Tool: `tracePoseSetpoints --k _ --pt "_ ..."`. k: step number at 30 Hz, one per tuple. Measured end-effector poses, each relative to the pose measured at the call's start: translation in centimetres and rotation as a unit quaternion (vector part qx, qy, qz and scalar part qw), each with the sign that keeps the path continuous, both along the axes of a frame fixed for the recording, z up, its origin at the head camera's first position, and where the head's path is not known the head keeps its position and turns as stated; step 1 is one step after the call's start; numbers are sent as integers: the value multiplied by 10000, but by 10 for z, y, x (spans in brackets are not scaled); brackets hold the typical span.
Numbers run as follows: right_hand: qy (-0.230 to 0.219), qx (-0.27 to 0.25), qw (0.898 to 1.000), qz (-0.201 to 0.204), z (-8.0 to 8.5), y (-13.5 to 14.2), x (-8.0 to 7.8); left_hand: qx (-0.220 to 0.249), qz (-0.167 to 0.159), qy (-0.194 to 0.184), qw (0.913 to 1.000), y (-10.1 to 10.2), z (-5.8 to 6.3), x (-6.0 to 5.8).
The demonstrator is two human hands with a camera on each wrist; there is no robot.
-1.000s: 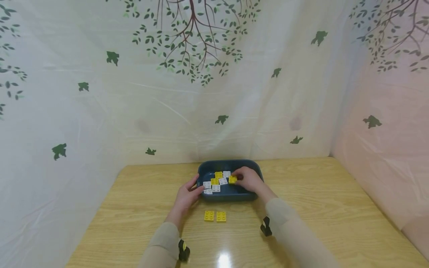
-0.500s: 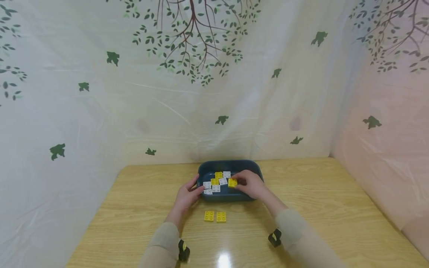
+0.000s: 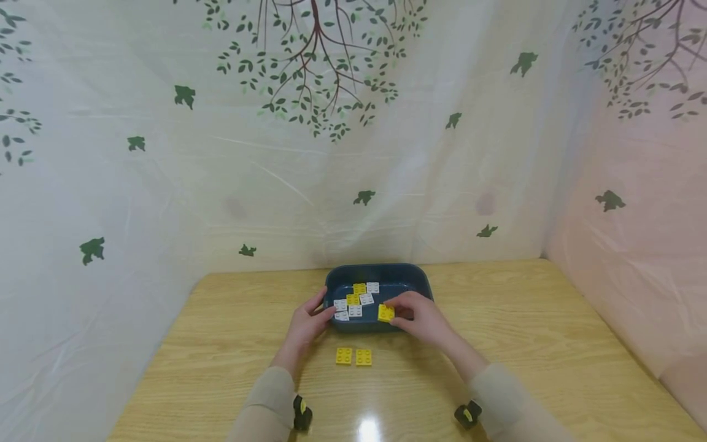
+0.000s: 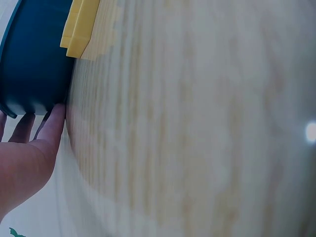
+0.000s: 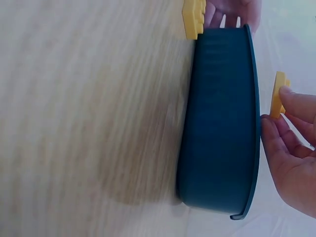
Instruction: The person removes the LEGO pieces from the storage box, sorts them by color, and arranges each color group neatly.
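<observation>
Between thumb and fingers my right hand (image 3: 424, 318) pinches a yellow toy building brick (image 3: 386, 313) over the front part of a dark blue bin (image 3: 409, 275). In the right wrist view this brick (image 5: 277, 94) is held above the bin's rim. My left hand (image 3: 302, 324) touches the bin's left end, its fingers spread along the wall in the left wrist view. Inside the bin lie several white bricks (image 3: 355, 310) and two yellow bricks (image 3: 353, 299), mostly toward the left. Two more yellow bricks, one left (image 3: 343, 356) and one right (image 3: 363, 357), sit side by side on the table before the bin.
The wooden table (image 3: 232, 362) extends to both sides of the bin. A pale curtain (image 3: 287, 209) printed with branches and leaves hangs right behind the table's back edge, and another panel (image 3: 624, 264) closes the right side.
My right hand has lifted the yellow brick from among the others and drawn it toward me, to the bin's front side. My left hand has stayed at the bin's left end.
</observation>
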State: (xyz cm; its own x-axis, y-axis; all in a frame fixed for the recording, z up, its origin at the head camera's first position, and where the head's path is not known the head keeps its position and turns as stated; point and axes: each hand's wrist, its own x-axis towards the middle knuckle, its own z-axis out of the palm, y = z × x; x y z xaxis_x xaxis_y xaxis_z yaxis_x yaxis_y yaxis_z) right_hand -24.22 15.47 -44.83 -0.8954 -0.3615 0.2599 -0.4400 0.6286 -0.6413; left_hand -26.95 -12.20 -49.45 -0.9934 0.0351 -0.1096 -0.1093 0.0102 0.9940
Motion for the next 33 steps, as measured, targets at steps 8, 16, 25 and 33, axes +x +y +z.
tracePoseSetpoints --k 8,16,25,33 --pt "133 -74 9994 299 -3 4 16 -12 -40 63 10000 0 3 3" --pt "247 -53 9983 532 -9 8 26 -106 -38 14 9999 0 0 4" --pt "-101 185 9981 579 -15 8 33 -155 -10 -30 9999 -1 -2 2" --pt "-120 257 9963 813 -23 8 34 -162 -37 -29 9999 -1 -1 1"
